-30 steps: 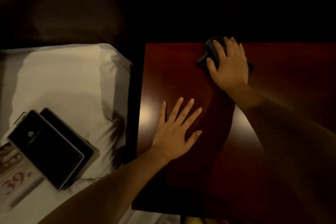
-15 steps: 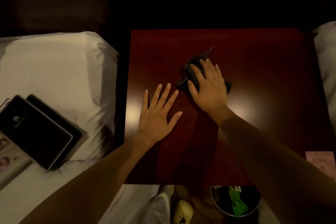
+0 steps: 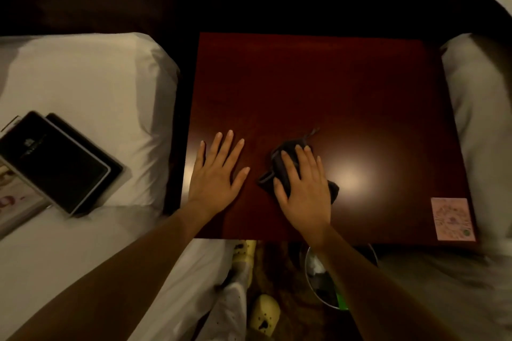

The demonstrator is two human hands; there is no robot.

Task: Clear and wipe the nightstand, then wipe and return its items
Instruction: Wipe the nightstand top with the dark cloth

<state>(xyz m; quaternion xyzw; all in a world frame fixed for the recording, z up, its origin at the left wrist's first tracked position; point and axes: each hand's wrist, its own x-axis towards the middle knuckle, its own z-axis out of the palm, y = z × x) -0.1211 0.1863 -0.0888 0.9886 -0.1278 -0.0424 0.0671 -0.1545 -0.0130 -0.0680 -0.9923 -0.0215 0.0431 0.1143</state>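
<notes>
Glossy dark-red wooden nightstand top: open surface lies beyond and right of the right hand, which presses flat-fingered on a crumpled dark cloth near the front edge. Left hand lies flat and spread, just left. Pink, seemingly printed card: front-right corner.

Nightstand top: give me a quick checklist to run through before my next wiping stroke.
1. Cloth under the right hand, pressed flat on the nightstand: ok.
2. Left hand flat on the top, beside the cloth and not on it: ok.
3. Top cleared of items: not ok, a pink card lies at the near right corner.
4. Black folders set aside on the bed, off the top: ok.
5. Far half wiped clean: cannot tell, too dark.
</notes>
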